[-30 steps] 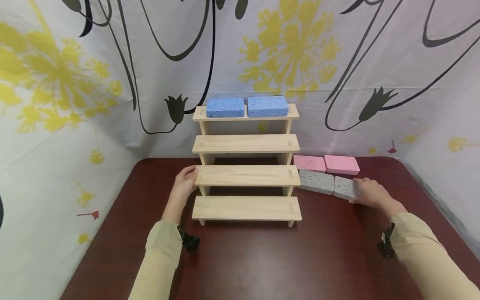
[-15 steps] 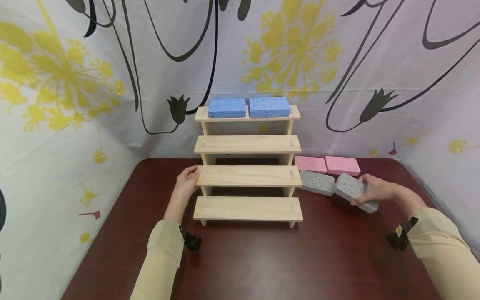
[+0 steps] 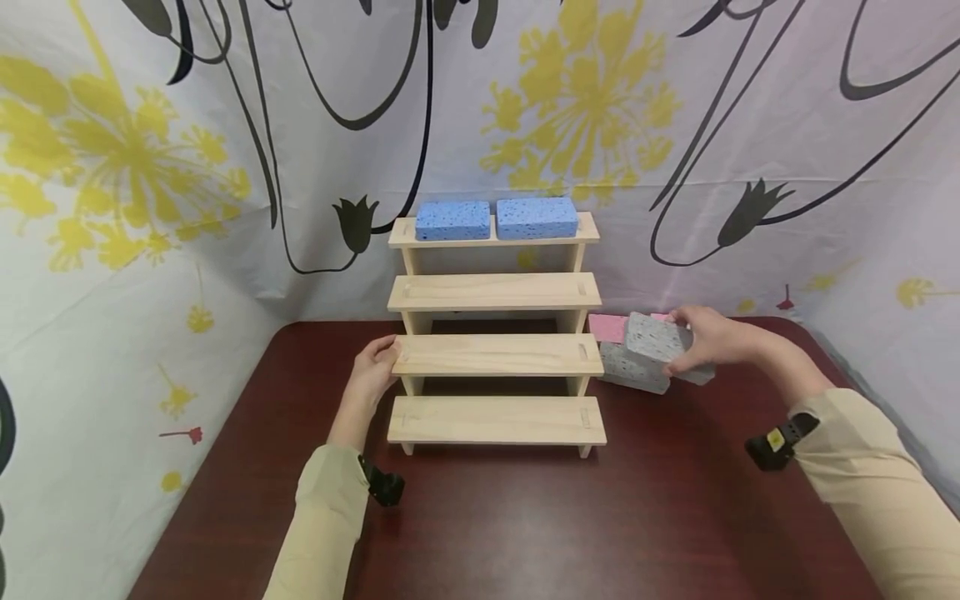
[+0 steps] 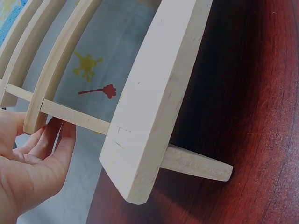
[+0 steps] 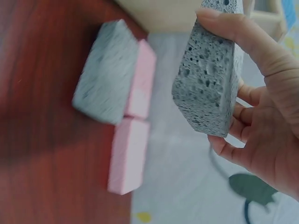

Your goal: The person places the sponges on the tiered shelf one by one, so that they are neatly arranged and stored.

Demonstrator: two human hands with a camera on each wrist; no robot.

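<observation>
My left hand (image 3: 367,372) grips the left end of the second-lowest board of a four-tier wooden shelf rack (image 3: 495,356). In the left wrist view the left fingers (image 4: 65,144) curl under that board's end. To the right of the rack, my right hand (image 3: 723,340) holds a grey sponge (image 3: 660,337) raised off the table and tilted. The right wrist view shows the thumb on one side of this porous sponge (image 5: 205,77) and the fingers on the other. Below it another grey sponge (image 3: 633,372) lies on the table, touching the rack's right side or close to it.
Two blue sponges (image 3: 452,220) stand side by side on the top board. Behind the grey one on the table lie two pink sponges (image 5: 128,156), partly hidden in the head view. A patterned cloth (image 3: 300,167) hangs behind and beside the dark red table (image 3: 480,533).
My right hand has picked up the right-hand grey sponge from the table, then raised it and moved it leftward over the other grey one. The left hand stays on the rack.
</observation>
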